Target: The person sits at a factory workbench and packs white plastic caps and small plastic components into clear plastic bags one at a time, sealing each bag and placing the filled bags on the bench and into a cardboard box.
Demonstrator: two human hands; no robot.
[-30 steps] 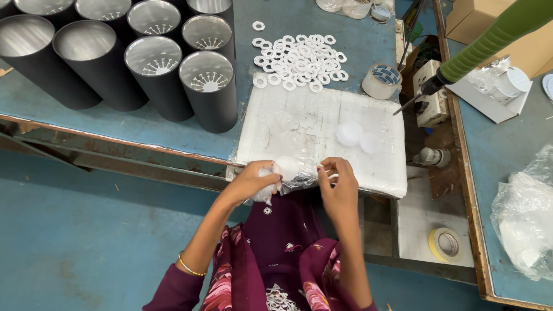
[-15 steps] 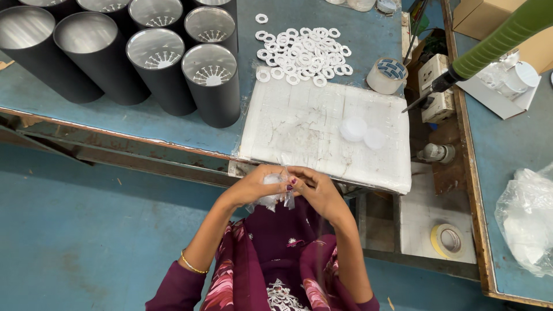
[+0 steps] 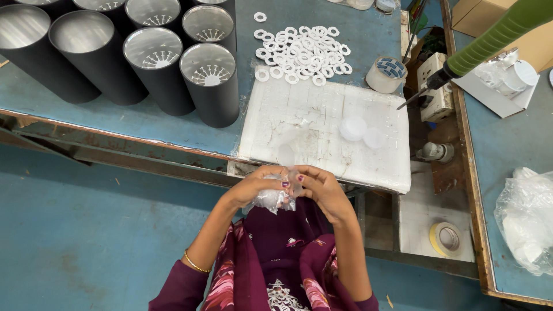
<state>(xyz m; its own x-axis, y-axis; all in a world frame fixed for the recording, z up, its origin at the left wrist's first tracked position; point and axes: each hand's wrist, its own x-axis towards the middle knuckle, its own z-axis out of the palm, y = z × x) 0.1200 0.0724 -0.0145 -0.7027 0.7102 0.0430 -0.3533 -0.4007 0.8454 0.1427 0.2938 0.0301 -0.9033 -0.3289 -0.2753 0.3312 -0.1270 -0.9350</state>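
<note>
My left hand [image 3: 253, 185] and my right hand [image 3: 320, 185] meet just below the front edge of a white foam board [image 3: 311, 124]. Both hands pinch a small crumpled clear plastic bag [image 3: 275, 198] holding whitish pieces. On the board lie two translucent round discs [image 3: 353, 128], one overlapping the other, and a third faint disc [image 3: 286, 154] near my fingers. A heap of several white rings [image 3: 302, 53] lies on the blue table behind the board.
Several tall black tubes [image 3: 209, 80] with shiny insides stand at the left on the blue table [image 3: 144, 121]. A tape roll [image 3: 387, 74] and a green-handled tool [image 3: 489, 37] lie at the right. Another tape roll [image 3: 446, 239] and a clear bag [image 3: 527, 219] sit lower right.
My right hand came off the board's front edge and joined the left hand on the plastic bag. The camera view shifted a little.
</note>
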